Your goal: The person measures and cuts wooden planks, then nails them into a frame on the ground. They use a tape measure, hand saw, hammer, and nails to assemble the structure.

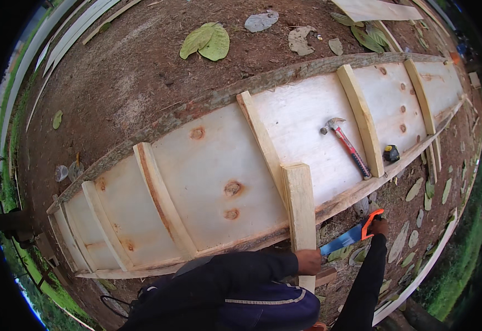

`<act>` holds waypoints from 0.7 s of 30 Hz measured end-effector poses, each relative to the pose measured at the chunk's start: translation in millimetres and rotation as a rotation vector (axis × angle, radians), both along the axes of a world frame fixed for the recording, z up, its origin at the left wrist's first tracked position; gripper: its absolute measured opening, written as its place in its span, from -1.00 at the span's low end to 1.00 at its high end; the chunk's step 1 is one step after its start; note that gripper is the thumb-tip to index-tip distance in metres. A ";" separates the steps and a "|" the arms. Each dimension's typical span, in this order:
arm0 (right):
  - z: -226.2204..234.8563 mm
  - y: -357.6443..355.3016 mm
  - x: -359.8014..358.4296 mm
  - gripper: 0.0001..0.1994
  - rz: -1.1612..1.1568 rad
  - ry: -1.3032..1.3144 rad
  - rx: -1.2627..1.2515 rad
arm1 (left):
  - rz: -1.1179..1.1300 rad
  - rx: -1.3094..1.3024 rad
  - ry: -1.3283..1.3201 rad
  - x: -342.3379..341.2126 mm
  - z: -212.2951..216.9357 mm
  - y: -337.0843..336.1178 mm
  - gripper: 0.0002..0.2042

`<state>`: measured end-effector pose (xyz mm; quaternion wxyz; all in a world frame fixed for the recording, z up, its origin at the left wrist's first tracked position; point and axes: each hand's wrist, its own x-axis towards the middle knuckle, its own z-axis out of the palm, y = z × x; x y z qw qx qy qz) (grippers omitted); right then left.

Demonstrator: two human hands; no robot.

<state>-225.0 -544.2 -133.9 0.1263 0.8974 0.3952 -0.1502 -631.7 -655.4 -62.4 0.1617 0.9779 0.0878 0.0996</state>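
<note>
My left hand (309, 262) is closed around a pale wooden board (298, 204), near its lower end. The board's far end rests over the near rim of a long plywood panel framed with timber (208, 160). My right hand (380, 226) grips the orange handle of a handsaw (342, 240). The saw's blue blade points left, its tip close to the board beside my left hand; whether the teeth touch the wood I cannot tell. On the panel lie a claw hammer (350, 148) with a red and black handle and a black and yellow tape measure (391, 153).
Several wooden crosspieces (163, 198) run across the panel. Brown earth with scattered dry leaves (400, 243) surrounds it, and large green leaves (207, 42) lie beyond. More cut planks (379, 10) lie at the far right. A pale strip (417, 276) curves along the right.
</note>
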 end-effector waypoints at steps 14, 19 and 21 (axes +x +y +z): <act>280.9 -80.2 -85.7 -0.51 -0.183 0.709 0.890 | -0.029 -0.040 -0.046 -3.3 26.9 25.0 -0.85; 368.6 -152.1 -138.6 -0.58 -0.295 1.197 0.970 | -0.155 -0.053 0.010 -4.0 26.2 45.2 -0.70; 377.0 -184.6 -157.0 -0.63 -0.449 1.128 0.966 | -0.220 -0.183 0.213 -4.1 54.0 60.4 -0.56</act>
